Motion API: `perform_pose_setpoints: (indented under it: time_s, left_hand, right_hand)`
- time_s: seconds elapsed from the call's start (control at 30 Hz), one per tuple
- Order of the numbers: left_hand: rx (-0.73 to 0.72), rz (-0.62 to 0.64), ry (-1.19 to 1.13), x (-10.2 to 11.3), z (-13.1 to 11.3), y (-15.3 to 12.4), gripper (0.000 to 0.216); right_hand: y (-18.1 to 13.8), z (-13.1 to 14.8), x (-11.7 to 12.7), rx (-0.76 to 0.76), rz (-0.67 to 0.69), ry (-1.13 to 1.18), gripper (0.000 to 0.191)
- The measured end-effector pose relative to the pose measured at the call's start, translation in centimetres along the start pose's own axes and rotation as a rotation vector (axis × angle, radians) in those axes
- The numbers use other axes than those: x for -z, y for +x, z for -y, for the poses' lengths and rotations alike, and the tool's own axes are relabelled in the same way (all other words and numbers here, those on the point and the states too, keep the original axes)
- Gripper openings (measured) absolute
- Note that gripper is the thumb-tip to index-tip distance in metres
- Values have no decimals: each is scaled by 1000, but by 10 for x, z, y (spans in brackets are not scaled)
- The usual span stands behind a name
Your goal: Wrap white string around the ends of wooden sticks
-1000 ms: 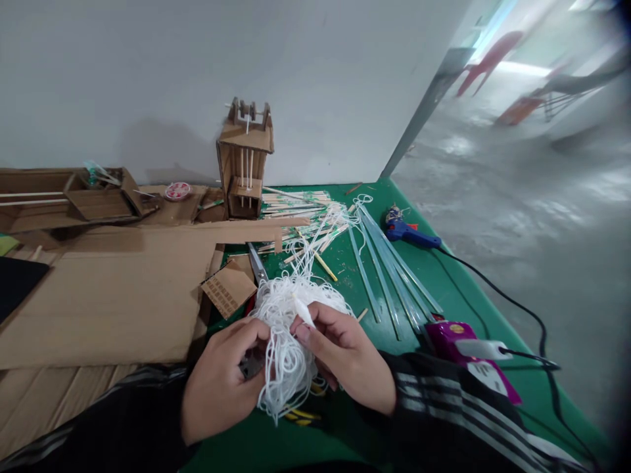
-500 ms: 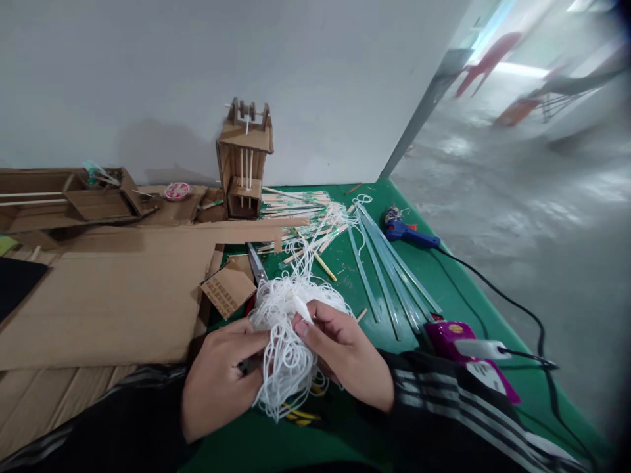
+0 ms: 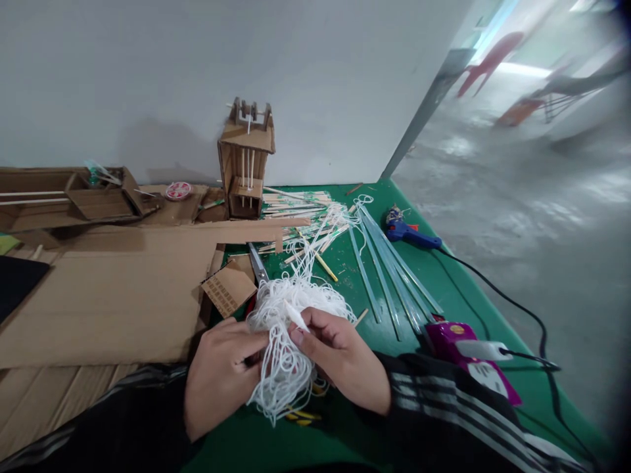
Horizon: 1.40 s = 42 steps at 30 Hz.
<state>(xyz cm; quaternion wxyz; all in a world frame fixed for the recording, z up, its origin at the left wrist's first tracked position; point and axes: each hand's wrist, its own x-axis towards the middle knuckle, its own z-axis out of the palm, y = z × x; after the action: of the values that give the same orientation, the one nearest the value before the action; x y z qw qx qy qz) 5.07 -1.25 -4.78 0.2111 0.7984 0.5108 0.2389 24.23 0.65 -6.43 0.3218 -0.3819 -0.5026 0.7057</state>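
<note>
As the right hand (image 3: 342, 358) pinches, a white tapered piece (image 3: 296, 318) points diagonally forward-left.

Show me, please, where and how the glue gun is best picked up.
Grip the glue gun around its slim blue handle, probably from the right: the handle points that way, with the cord leaving its end, while clear sticks lie to the left and nearer.
</note>
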Motion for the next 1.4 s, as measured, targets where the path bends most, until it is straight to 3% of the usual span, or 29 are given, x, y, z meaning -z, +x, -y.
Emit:
perform_pose_setpoints:
  time_s: [0.27, 0.7, 1.03, 1.4]
  left_hand:
    - [68, -36, -8, -4, -3, -1, 24]
    - [48, -122, -117, -5, -3, -5, 19]
    - [331, -74, -229, -9, 1, -7, 5]
    - [444, -4, -528, -7, -1, -4, 35]
  right_hand:
    - [-2, 8, -2, -38, 10, -28, 37]
    - [-3, 6, -5, -97, 5, -20, 35]
    - [-1, 7, -5, -124, 29, 36, 35]
    - [0, 6, -3, -139, 79, 13, 38]
